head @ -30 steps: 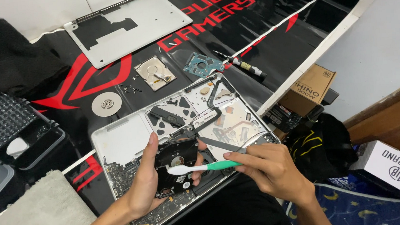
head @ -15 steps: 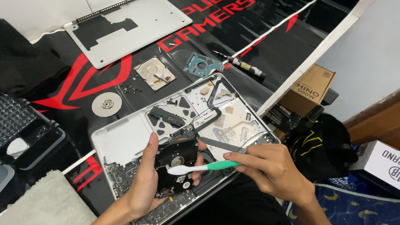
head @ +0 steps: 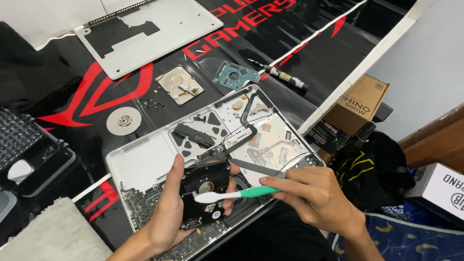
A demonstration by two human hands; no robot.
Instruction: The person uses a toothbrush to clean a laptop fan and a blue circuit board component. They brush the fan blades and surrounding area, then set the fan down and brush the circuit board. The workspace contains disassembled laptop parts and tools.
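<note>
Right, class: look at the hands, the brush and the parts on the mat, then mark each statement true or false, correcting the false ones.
1. The right hand holds a toothbrush. True.
2. The left hand holds a black fan above the open laptop. True.
3. The brush head points toward the right hand. False: its white head lies over the fan, toward the left hand.
4. The grey cover is fitted on the laptop. False: it lies apart, at the far end of the mat.
5. A screwdriver lies on the mat beyond the laptop. True.
</note>
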